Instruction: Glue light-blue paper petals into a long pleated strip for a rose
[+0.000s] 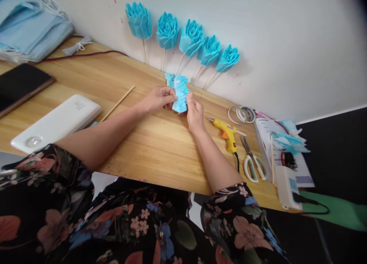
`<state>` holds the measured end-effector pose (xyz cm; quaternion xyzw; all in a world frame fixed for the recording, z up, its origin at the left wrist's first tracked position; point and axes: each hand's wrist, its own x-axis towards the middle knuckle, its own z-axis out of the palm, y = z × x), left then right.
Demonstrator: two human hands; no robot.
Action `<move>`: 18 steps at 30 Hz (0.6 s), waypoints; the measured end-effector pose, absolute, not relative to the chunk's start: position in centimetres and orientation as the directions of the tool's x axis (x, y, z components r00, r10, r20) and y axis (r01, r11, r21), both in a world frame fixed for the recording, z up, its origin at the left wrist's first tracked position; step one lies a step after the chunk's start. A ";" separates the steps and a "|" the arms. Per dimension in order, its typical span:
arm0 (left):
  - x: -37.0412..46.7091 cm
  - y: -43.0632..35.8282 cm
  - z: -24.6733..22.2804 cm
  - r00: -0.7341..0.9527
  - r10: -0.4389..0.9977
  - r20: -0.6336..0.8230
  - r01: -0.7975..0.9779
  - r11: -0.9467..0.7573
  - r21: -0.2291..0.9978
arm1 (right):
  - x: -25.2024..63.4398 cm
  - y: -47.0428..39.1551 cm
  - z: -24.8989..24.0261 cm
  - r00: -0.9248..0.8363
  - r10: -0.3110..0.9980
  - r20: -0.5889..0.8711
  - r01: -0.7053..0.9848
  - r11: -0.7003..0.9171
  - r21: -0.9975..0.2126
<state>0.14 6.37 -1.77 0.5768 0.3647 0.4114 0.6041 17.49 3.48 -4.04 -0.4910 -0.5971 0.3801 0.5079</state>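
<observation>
Between my two hands is a crinkled, folded strip of light-blue mask-like fabric [180,95], held a little above the wooden table. My left hand [162,98] pinches its left edge between thumb and fingers. On the other side, my right hand [195,110] grips the right edge, thumb uppermost. Some fingers of both hands are hidden behind the fabric. Just beyond, several blue fabric roses on thin sticks, among them a middle rose [191,38], lean against the white wall. A bare wooden stick [118,103] lies left of my left hand.
To the right lie a yellow glue gun [226,133], scissors [252,162], tape rolls [241,114] and a white power strip [288,187]. On the left are a white power bank [57,122], a dark phone [23,86] and a pile of blue face masks [31,26].
</observation>
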 end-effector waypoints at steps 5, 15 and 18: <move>0.1 6.5 -2.0 0.320 0.947 0.036 -0.107 -0.001 0.994 | 17.3 3.5 -3.8 -0.061 0.983 0.176 0.171 0.184 -0.968; 0.1 6.7 -2.4 0.413 0.908 0.077 -0.081 -0.048 0.996 | 17.2 3.5 -4.0 -0.016 0.985 0.170 0.158 0.171 -0.973; 0.1 6.8 -2.5 0.413 0.909 0.064 -0.074 -0.037 0.997 | 17.2 3.4 -3.9 -0.003 0.986 0.169 0.176 0.167 -0.970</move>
